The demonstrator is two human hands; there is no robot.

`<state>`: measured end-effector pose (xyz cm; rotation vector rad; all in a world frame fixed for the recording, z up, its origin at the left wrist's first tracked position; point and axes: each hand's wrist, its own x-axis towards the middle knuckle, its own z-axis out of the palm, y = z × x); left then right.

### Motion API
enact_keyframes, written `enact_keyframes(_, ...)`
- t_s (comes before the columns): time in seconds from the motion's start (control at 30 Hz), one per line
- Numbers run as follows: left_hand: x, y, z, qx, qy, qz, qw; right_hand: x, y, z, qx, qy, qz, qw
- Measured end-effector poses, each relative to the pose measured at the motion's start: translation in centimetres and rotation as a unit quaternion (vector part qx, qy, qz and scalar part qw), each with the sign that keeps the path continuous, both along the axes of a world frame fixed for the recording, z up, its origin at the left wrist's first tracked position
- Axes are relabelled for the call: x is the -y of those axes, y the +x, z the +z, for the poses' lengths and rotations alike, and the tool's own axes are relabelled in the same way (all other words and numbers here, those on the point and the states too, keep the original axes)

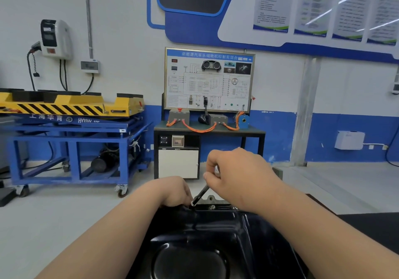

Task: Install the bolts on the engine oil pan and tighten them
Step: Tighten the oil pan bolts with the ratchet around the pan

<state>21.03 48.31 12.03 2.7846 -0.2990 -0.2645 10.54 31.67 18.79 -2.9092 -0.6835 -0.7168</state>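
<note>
A glossy black oil pan [207,242] fills the bottom centre of the head view. My right hand [235,171] grips the top of a slim dark socket driver [200,194] that slants down to the pan's far rim. The driver's tip sits at the far flange beside my left hand [172,191], whose curled fingers rest at the rim right by the tip; what they hold is hidden. One bolt [212,207] shows on the far flange, just right of the driver's tip.
A training bench with a wiring board [208,80] stands straight ahead against the wall. A blue lift cart with a yellow top [71,125] is at the left. A dark table surface [371,224] lies to the right of the pan.
</note>
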Motion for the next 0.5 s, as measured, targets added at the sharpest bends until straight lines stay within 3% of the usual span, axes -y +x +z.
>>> enact_keyframes(0.3, -0.2, -0.2, -0.3, 0.025, -0.005, -0.021, 0.999, -1.4, -0.2, -0.1, 0.056, -0.132, 0.036, 0.989)
enact_keyframes(0.5, -1.3, -3.5, 1.0, 0.125, -0.138, -0.040, 0.982, -2.7, -1.1, -1.0, 0.086, -0.155, 0.041, 0.983)
